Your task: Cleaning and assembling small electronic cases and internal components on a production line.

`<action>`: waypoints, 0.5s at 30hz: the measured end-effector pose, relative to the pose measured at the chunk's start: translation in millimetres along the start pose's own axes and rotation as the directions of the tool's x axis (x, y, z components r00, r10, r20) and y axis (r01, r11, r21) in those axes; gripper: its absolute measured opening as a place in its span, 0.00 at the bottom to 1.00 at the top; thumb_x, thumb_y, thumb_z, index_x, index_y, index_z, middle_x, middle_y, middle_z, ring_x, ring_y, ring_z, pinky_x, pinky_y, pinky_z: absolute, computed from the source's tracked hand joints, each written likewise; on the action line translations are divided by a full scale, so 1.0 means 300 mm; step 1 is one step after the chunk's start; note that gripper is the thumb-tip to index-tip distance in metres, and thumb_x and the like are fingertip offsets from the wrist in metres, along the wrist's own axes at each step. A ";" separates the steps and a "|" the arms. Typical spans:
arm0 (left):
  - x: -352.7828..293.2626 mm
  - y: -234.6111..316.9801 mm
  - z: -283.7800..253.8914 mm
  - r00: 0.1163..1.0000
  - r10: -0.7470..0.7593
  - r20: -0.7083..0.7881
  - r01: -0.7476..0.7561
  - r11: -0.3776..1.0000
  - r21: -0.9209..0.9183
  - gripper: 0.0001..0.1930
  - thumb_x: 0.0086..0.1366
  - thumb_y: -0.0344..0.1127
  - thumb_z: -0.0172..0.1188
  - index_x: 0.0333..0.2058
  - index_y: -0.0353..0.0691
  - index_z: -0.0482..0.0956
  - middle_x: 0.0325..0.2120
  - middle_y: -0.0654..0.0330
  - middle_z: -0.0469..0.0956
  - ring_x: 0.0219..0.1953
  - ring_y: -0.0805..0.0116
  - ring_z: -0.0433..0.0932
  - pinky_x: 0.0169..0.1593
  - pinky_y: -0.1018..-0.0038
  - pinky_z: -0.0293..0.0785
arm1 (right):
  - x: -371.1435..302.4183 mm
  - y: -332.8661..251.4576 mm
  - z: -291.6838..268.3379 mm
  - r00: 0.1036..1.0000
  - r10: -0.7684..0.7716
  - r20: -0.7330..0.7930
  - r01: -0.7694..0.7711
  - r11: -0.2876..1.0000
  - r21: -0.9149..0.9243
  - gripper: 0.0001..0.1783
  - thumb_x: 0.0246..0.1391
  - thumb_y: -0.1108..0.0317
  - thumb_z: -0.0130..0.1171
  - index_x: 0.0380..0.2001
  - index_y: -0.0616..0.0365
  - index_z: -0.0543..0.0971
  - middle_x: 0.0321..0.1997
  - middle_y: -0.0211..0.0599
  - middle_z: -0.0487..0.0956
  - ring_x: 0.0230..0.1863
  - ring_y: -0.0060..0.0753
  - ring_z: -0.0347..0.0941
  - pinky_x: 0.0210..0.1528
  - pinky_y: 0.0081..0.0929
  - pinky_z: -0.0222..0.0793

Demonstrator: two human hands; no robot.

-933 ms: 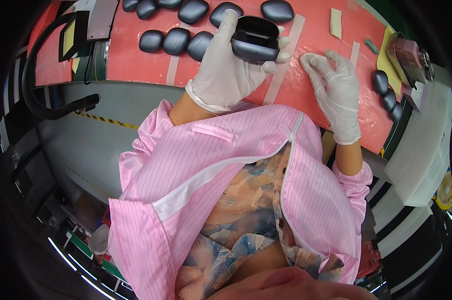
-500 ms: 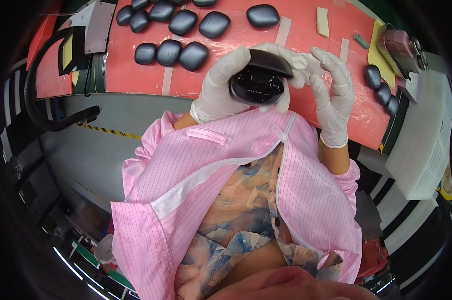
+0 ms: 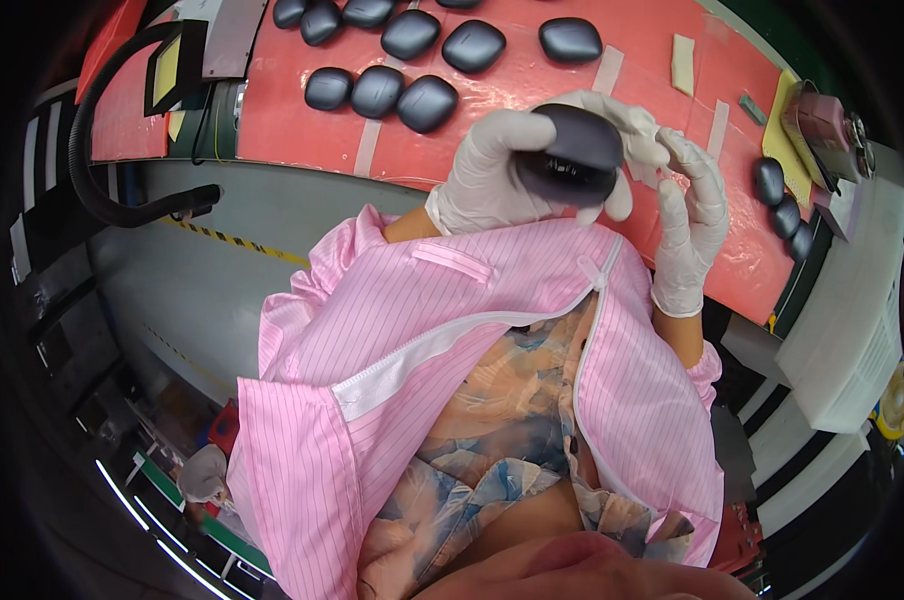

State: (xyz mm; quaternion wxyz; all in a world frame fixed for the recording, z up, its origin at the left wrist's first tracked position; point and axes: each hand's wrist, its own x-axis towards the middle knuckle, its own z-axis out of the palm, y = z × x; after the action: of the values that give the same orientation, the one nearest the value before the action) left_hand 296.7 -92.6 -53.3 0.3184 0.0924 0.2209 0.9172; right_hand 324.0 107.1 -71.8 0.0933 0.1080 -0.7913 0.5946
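My left hand (image 3: 487, 170), in a white glove, grips a dark glossy earbud charging case (image 3: 584, 135) in front of my chest. Its thumb presses the near side, while the other fingers wrap behind and under it. The lid stands partly lowered, and a narrow gap shows a little of the shiny black inside. Beside the case on the right is my right hand (image 3: 697, 225), also gloved, with thumb and fingers apart and nothing visible between them. Its fingertips are close to the left hand's fingertips; whether they touch I cannot tell.
Several similar dark cases (image 3: 427, 103) lie on the red mat (image 3: 302, 130) at the far left, and a few more (image 3: 769, 182) at the right. A black hose (image 3: 77, 150) curves at the left. A pink bottle (image 3: 822, 118) stands at the right beside a yellow pad (image 3: 787, 140).
The case's lid has come down from wide open to nearly closed, hiding most of the inside. Both hands and the surroundings have shifted rightward in the picture; the right hand stays beside the case.
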 end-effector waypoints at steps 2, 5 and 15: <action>-0.008 0.008 0.014 0.993 -0.046 -0.109 0.031 0.989 -0.143 0.39 0.51 0.40 0.52 0.60 0.25 0.55 0.57 0.32 0.62 0.49 0.42 0.75 0.51 0.65 0.77 | 0.022 -0.007 -0.007 0.994 -0.107 0.034 0.109 0.993 -0.045 0.26 0.51 0.62 0.62 0.52 0.59 0.73 0.54 0.43 0.74 0.56 0.42 0.68 0.55 0.32 0.66; -0.009 0.001 -0.015 0.976 -0.195 -0.100 0.135 0.895 -0.425 0.31 0.57 0.36 0.46 0.58 0.23 0.59 0.56 0.33 0.64 0.57 0.33 0.66 0.60 0.57 0.67 | 0.058 -0.067 0.017 0.973 -0.202 0.115 0.213 0.972 -0.097 0.38 0.41 0.52 0.67 0.56 0.58 0.72 0.59 0.45 0.69 0.62 0.49 0.62 0.58 0.39 0.63; -0.046 -0.013 -0.014 0.909 -0.309 -0.279 0.251 0.941 -0.226 0.34 0.59 0.46 0.47 0.57 0.23 0.63 0.53 0.31 0.67 0.55 0.35 0.68 0.60 0.54 0.64 | 0.076 -0.075 0.028 0.917 -0.210 0.340 0.319 0.897 -0.307 0.33 0.33 0.59 0.72 0.48 0.52 0.76 0.50 0.35 0.78 0.61 0.47 0.67 0.66 0.54 0.49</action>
State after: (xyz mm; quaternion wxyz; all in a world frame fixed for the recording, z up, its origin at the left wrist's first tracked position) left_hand 308.4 -100.1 -59.1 0.4155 -0.1159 0.1928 0.8814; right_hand 308.3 91.6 -47.1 0.0719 0.2855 -0.8681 0.3997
